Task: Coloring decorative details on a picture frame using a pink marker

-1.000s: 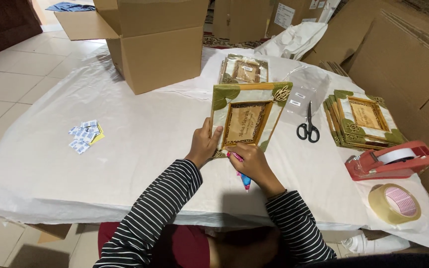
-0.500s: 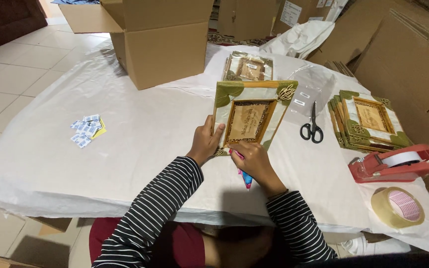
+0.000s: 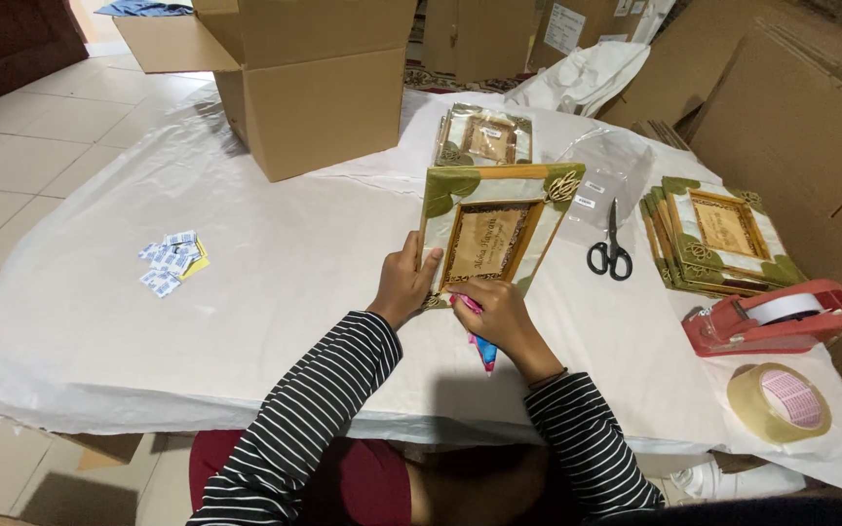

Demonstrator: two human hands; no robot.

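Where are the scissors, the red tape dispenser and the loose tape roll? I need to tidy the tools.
scissors [image 3: 611, 253], head view, on the pivot above the black handles.
red tape dispenser [image 3: 767, 326], head view, on its red body.
loose tape roll [image 3: 778, 401], head view, on its ring.

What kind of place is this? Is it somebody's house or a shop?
It looks like a home packing spot, perhaps for a small business. Cardboard boxes stand on the covered table, a stack of decorated cards waits beside a tape dispenser, and the floor is tiled.

Black-and-white striped long sleeves cover both arms — dark red trousers below.
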